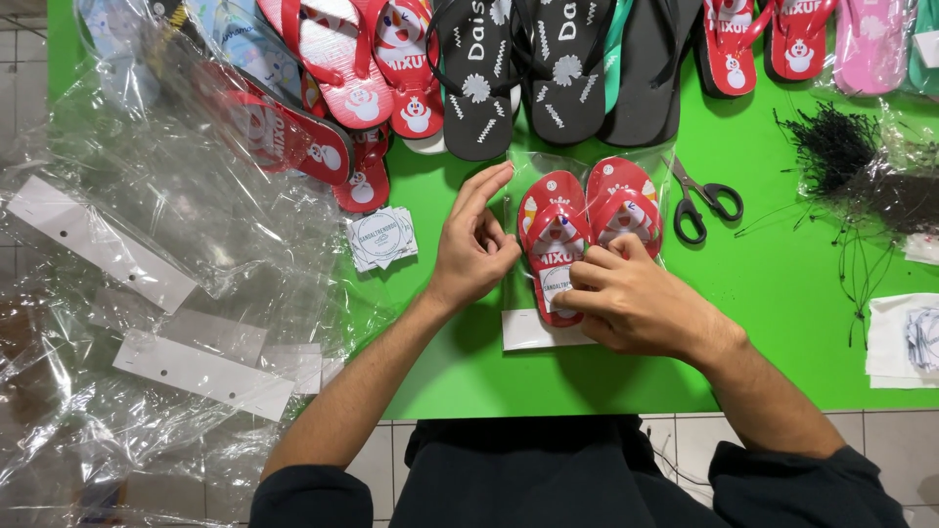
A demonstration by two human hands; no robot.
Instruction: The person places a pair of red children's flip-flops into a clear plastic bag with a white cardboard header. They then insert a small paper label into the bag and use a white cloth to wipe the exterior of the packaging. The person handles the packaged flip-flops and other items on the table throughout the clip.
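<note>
A pair of small red flip-flops (587, 220) with a cartoon print lies inside a clear plastic bag (523, 166) on the green table (782, 293). My right hand (636, 303) presses on the lower part of the bagged pair, fingers on the sole and the bag's white header strip (528, 332). My left hand (474, 244) rests at the bag's left edge, fingers half spread and touching the plastic beside the left sandal.
Rows of red, black and pink flip-flops (509, 68) line the table's far edge. Black-handled scissors (704, 200) lie right of the bag. A stack of small tags (381, 238) sits to the left. Empty clear bags (147, 293) pile up at left; black strings (841, 156) at right.
</note>
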